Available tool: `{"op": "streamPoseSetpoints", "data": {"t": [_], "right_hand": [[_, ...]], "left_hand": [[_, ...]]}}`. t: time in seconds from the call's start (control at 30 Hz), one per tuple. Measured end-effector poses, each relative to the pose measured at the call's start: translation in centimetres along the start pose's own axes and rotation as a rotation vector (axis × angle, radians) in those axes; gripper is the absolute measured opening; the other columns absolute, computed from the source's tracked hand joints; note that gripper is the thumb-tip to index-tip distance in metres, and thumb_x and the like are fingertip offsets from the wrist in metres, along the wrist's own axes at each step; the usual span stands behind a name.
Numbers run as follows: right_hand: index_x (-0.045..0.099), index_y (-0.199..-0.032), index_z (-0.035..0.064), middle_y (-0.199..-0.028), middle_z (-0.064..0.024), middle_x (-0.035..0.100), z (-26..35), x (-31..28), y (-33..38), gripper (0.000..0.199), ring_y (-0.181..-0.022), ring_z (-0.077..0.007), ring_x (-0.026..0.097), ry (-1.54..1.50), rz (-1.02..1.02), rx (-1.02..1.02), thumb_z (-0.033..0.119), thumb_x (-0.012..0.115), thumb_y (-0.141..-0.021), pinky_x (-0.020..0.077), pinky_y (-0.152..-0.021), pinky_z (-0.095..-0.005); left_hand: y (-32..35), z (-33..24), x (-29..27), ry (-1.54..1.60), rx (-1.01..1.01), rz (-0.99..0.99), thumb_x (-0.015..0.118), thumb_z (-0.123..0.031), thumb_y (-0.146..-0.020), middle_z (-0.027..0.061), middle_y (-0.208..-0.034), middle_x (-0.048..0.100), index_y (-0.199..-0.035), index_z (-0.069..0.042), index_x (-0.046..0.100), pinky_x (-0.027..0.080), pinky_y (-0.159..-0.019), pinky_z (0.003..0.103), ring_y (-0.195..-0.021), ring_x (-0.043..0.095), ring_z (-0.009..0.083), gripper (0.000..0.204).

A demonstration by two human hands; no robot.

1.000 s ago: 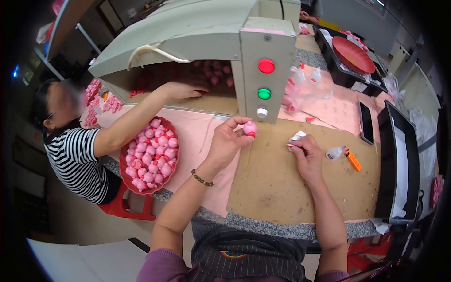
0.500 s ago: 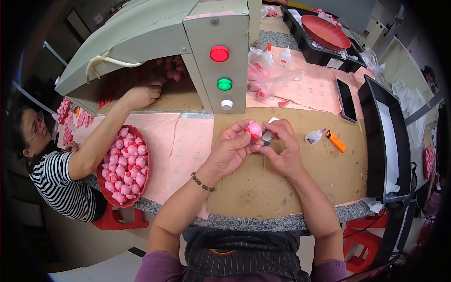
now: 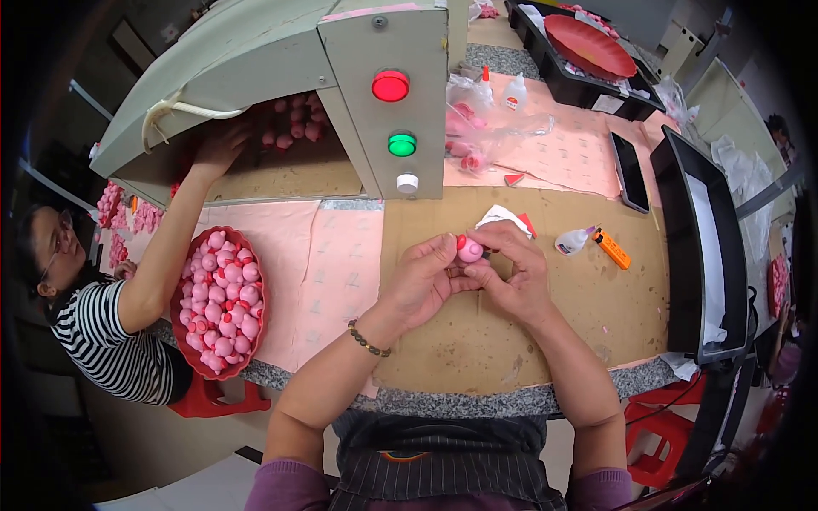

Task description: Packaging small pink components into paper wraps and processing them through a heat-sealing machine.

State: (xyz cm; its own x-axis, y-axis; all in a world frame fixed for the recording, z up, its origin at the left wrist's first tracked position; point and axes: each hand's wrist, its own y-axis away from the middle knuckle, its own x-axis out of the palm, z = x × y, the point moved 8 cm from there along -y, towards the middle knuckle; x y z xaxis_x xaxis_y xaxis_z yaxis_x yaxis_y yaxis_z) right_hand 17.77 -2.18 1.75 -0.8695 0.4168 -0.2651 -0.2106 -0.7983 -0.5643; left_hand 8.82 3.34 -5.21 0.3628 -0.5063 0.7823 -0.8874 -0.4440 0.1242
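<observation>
My left hand (image 3: pixel 422 281) and my right hand (image 3: pixel 511 272) meet over the brown table top (image 3: pixel 477 341), both pinching one small pink rounded toy piece (image 3: pixel 469 249) with a red bit on top. The fingertips of both hands wrap around it, hiding its lower half. A white scrap of paper or cloth (image 3: pixel 503 218) with a red piece beside it lies just behind my right hand. A small glue bottle (image 3: pixel 571 243) and an orange lighter (image 3: pixel 612 249) lie to the right of my hands.
A red bowl (image 3: pixel 192 349) full of pink pieces sits at the left table edge. A co-worker in a striped shirt (image 3: pixel 111 341) reaches into the grey-green machine (image 3: pixel 256 51), whose panel (image 3: pixel 392 102) has red, green and white buttons. A phone (image 3: pixel 630 170), black trays (image 3: pixel 707 247) and a red plate (image 3: pixel 588 43) are on the right.
My right hand left the white scrap and joined my left hand on the pink piece, which came down toward the table middle. The co-worker's arm stays inside the machine.
</observation>
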Motion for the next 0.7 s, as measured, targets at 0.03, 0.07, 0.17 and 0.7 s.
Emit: {"op": "streamPoseSetpoints", "data": {"t": [0.03, 0.07, 0.17, 0.7], "right_hand": [[0.064, -0.101, 0.0007, -0.094, -0.0102, 0.059, 0.0, 0.0, 0.0, 0.035, -0.088, -0.0190, 0.056, 0.017, -0.008, 0.001, 0.006, 0.073, -0.068, 0.0442, -0.074, -0.0285], [0.064, -0.098, -0.0001, -0.091, -0.0101, 0.061, -0.1, -0.1, 0.1, 0.032, -0.087, -0.0194, 0.057, 0.035, -0.017, 0.001, 0.004, 0.073, -0.067, 0.0449, -0.074, -0.0288], [0.064, -0.092, -0.0009, -0.088, -0.0094, 0.061, -0.2, -0.3, 0.3, 0.027, -0.084, -0.0185, 0.057, 0.039, -0.039, 0.019, 0.005, 0.073, -0.067, 0.0450, -0.073, -0.0284], [0.061, -0.089, 0.0001, -0.081, -0.0079, 0.060, 0.0, 0.2, 0.3, 0.026, -0.074, -0.0190, 0.058, 0.126, 0.042, -0.041, 0.004, 0.075, -0.067, 0.0461, -0.067, -0.0283]], "left_hand": [[0.0, 0.2, -0.3, -0.006, -0.023, -0.022, 0.041, -0.031, -0.096, 0.0081, -0.100, 0.059, -0.107, -0.004, 0.053, 0.051, -0.081, 0.034, -0.091, 0.059, 0.0185, 0.032], [-0.1, 0.4, -0.5, -0.013, -0.047, -0.043, 0.040, -0.031, -0.096, 0.0077, -0.099, 0.059, -0.106, -0.004, 0.053, 0.051, -0.080, 0.034, -0.091, 0.059, 0.0183, 0.033], [0.0, 0.5, -0.4, -0.080, -0.033, -0.087, 0.041, -0.031, -0.096, 0.0077, -0.099, 0.059, -0.105, -0.003, 0.053, 0.052, -0.078, 0.032, -0.090, 0.059, 0.0172, 0.032], [0.2, -2.2, 0.5, -0.436, 0.167, -0.015, 0.062, 0.005, -0.079, 0.0098, -0.106, 0.058, -0.117, 0.001, 0.051, 0.052, -0.085, 0.033, -0.098, 0.059, 0.0186, 0.039]]}}
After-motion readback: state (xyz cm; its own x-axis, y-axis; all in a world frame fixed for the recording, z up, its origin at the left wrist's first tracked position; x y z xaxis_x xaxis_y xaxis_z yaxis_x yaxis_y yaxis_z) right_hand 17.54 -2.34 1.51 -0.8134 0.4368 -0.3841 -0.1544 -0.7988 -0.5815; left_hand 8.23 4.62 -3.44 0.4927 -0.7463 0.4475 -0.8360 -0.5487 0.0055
